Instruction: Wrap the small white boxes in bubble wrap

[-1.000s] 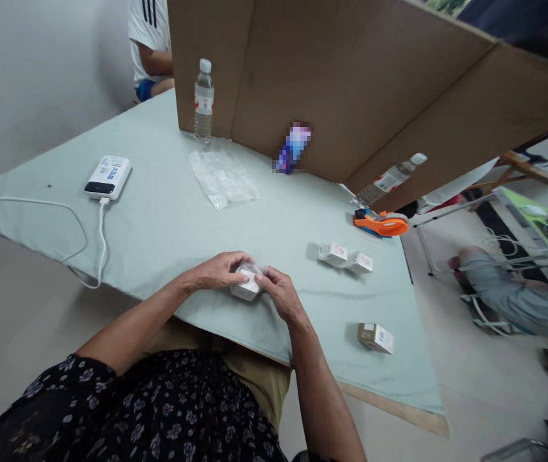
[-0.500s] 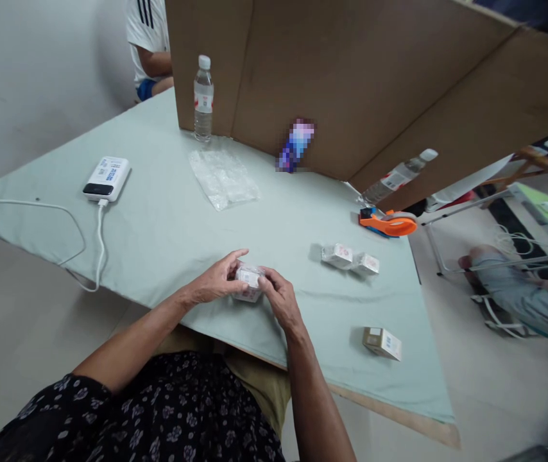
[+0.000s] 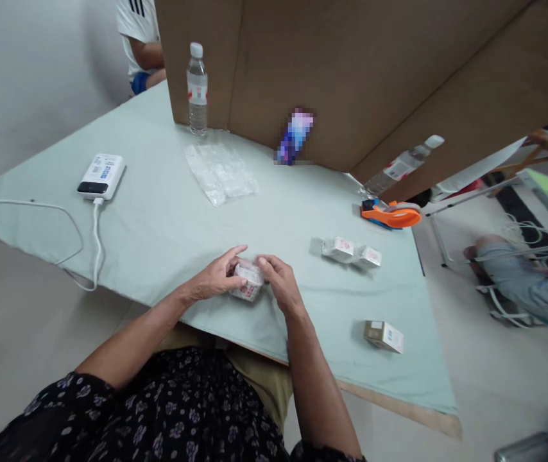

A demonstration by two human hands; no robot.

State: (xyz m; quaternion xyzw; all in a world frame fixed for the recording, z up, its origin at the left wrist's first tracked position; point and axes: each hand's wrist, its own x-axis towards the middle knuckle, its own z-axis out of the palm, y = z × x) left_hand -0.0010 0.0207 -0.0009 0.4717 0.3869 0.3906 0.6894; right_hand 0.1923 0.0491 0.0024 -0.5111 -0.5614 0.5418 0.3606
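A small white box in clear plastic wrap (image 3: 248, 285) rests on the green-covered table (image 3: 168, 224) near its front edge. My left hand (image 3: 219, 274) grips its left side, thumb on the near face and fingers behind. At the box's upper right corner, the closed fingers of my right hand (image 3: 278, 280) pinch the wrap. Two more wrapped boxes (image 3: 339, 249) sit side by side to the right. Nearer the front right lies a brown and white box (image 3: 384, 337) with no wrap that I can make out. Clear plastic sheets (image 3: 221, 172) lie flat beyond my hands.
An orange tape dispenser (image 3: 392, 214) is by the right edge. One bottle (image 3: 197, 90) stands and another (image 3: 403, 167) leans at the cardboard partition (image 3: 332, 70). A power bank (image 3: 101, 176) with a cable lies left. Two people are partly visible beyond the table.
The wrapped box has tilted or turned between my hands, showing more of its red-marked side. My right hand has shifted slightly up. The whole view has moved a little.
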